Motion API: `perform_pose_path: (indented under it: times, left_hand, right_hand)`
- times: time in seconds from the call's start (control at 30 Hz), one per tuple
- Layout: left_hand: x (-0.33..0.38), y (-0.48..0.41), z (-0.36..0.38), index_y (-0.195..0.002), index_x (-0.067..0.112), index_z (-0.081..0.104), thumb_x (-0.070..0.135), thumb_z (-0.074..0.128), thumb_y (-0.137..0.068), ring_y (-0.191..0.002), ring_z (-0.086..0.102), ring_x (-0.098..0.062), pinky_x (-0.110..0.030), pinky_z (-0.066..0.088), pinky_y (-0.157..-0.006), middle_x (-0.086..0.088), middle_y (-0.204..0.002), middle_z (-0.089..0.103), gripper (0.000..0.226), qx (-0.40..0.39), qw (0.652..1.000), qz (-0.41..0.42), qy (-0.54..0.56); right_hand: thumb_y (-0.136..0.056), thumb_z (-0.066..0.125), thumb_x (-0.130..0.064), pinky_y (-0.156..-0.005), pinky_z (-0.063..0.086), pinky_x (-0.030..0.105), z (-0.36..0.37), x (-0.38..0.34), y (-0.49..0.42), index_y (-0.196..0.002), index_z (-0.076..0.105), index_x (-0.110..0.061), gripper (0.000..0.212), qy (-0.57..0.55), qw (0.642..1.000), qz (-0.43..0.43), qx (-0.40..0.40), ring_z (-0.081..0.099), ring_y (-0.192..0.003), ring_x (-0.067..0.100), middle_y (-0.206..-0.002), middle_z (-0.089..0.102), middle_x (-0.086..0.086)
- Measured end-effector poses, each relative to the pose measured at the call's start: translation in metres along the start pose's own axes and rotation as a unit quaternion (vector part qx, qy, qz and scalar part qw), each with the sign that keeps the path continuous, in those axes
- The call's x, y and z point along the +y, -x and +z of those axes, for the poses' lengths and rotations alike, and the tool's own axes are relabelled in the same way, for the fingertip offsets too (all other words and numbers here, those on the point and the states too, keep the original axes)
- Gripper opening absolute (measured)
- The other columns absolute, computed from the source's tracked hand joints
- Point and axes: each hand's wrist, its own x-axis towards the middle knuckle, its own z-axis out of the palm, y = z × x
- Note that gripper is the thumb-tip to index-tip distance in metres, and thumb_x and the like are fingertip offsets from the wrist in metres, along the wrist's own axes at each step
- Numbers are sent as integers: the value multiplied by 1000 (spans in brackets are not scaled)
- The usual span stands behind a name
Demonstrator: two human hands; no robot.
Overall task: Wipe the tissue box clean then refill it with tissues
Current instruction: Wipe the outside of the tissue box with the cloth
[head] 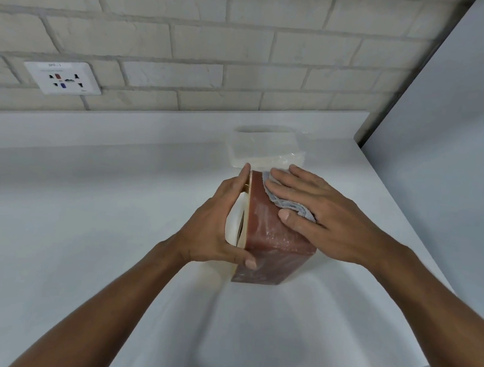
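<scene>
A reddish-brown tissue box (270, 243) lies tipped on its side on the white counter (86, 229), its pale top face with the slot turned left. My left hand (220, 228) grips that left face, thumb on the near corner. My right hand (319, 215) lies flat on the upturned brown side and presses a folded grey cloth (288, 204) against it. Behind the box sits a clear plastic pack of white tissues (266, 147), partly hidden by my fingers.
A white brick wall rises behind the counter, with a white power socket plate (63, 78) at the left. A grey panel (455, 142) stands at the right. The counter's right edge runs diagonally close to my right forearm.
</scene>
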Motion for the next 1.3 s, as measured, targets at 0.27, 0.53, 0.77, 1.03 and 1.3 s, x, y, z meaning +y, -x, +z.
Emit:
perform_pose_path:
  times: [0.27,0.53,0.77,1.03,1.3]
  left_hand:
    - [2,-6,-2,-158,52,8,72,85,-45,-145,38,-5,-33,38,-118,25,-156,32,138,-3,999,33,-19]
    - [10,-5,-8,-145,73,3,70,86,-43,-139,37,6,-16,34,-110,35,-148,30,131,-1,999,25,-22]
    - [14,-4,-7,-141,79,4,68,86,-46,-140,38,4,-16,35,-110,50,-142,29,126,2,999,36,-34]
    - [12,-6,-6,-143,76,5,68,84,-47,-137,38,4,-6,33,-106,48,-142,30,125,3,998,44,-39]
    - [9,-8,-4,-146,67,9,69,84,-47,-137,40,2,-6,34,-105,31,-145,36,125,2,999,34,-20]
  right_hand:
    - [-95,23,-52,-125,8,34,0,-18,-12,-155,27,-32,63,39,998,-40,-22,11,-151,2,-161,25,-16]
    - [-97,30,-50,-124,17,36,-10,-3,-5,-151,35,-35,56,10,1000,-18,-13,14,-149,-4,-157,29,-22]
    - [-100,32,-45,-125,13,37,-3,-6,5,-151,40,-27,55,20,995,-99,-18,15,-149,-2,-158,33,-16]
    - [-100,31,-46,-125,11,38,6,-16,5,-152,37,-26,56,28,996,-86,-7,14,-151,4,-159,31,-12]
    - [-99,31,-46,-125,11,36,1,-12,-5,-153,32,-30,57,20,999,-27,6,12,-150,-1,-159,28,-16]
